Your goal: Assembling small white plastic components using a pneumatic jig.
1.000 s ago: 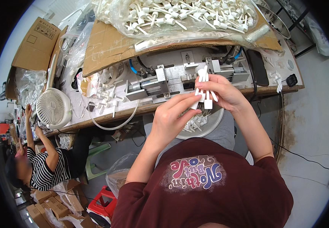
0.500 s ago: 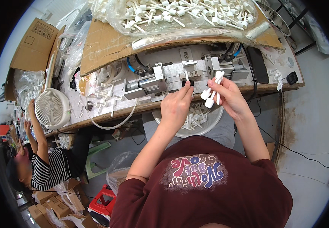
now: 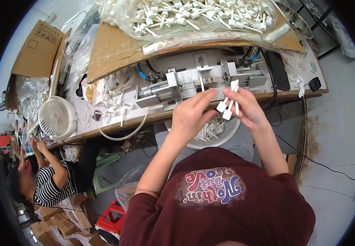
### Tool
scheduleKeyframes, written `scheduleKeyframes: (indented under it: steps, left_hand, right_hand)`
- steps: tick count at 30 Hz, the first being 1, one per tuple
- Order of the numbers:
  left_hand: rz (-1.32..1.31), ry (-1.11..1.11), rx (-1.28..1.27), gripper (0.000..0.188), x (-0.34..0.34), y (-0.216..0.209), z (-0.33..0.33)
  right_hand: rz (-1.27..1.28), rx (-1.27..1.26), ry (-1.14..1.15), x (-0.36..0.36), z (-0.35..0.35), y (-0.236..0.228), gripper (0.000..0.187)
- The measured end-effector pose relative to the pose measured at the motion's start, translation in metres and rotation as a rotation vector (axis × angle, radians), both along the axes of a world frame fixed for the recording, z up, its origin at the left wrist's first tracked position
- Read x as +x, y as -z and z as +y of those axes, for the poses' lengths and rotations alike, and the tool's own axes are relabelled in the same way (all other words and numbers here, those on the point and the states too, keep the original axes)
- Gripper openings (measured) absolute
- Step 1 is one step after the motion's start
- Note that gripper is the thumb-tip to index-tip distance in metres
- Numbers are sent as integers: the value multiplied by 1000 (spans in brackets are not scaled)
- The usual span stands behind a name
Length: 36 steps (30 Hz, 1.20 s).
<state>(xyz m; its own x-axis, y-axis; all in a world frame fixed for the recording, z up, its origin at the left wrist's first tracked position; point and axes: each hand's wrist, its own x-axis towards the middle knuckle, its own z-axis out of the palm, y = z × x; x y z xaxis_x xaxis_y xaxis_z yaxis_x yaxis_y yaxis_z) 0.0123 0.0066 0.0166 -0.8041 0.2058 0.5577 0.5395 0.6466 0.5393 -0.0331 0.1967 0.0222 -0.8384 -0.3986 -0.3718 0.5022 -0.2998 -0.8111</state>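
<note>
My right hand (image 3: 249,107) pinches several white plastic scoops (image 3: 229,102) between thumb and fingers, their cups hanging down toward my left. Beside it my left hand (image 3: 192,115) reaches forward with fingers stretched and thumb apart; it is slightly blurred and nothing shows in it. Just past its fingertips is a metal pneumatic fixture (image 3: 187,85), with a cylinder at each side. A thin white handle (image 3: 202,85) stands up at the fixture's middle; its lower end is hard to make out. Below my hands, a round basin (image 3: 231,132) on my lap holds more white scoops, partly covered by my left hand.
A large heap of white scoops (image 3: 185,16) lies on plastic and cardboard (image 3: 116,53) above the fixture. Loose scoops (image 3: 114,106), an air tube (image 3: 138,130) and a white fan (image 3: 57,118) are on the left. A black phone-like slab (image 3: 278,69) lies right. A co-worker (image 3: 54,180) sits far left.
My left hand has drawn back a little from the handle in the fixture, and its fingers have spread. The right hand still holds its scoops. The co-worker's arms have lowered.
</note>
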Motion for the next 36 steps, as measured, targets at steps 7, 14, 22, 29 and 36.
scheduleKeyframes:
  steps: [7, 14, 22, 29, 36]
  left_hand:
    - [-68, 95, 130, 31, 18, -21, 0]
    - [15, -186, -161, 25, 10, 12, -5]
    - [14, -196, -328, 27, -12, 18, -2]
    - [-32, -206, -381, 25, -11, 17, 0]
    - [-100, 163, 184, 36, 10, -19, 6]
  right_hand:
    - [-37, -173, -85, 2, -6, 2, 20]
    - [52, -91, 158, 4, 0, 6, 17]
    - [63, -127, 158, 11, 4, 2, 18]
    - [49, -132, 113, 7, 5, 3, 20]
    - [45, -159, 94, 3, 1, 9, 20]
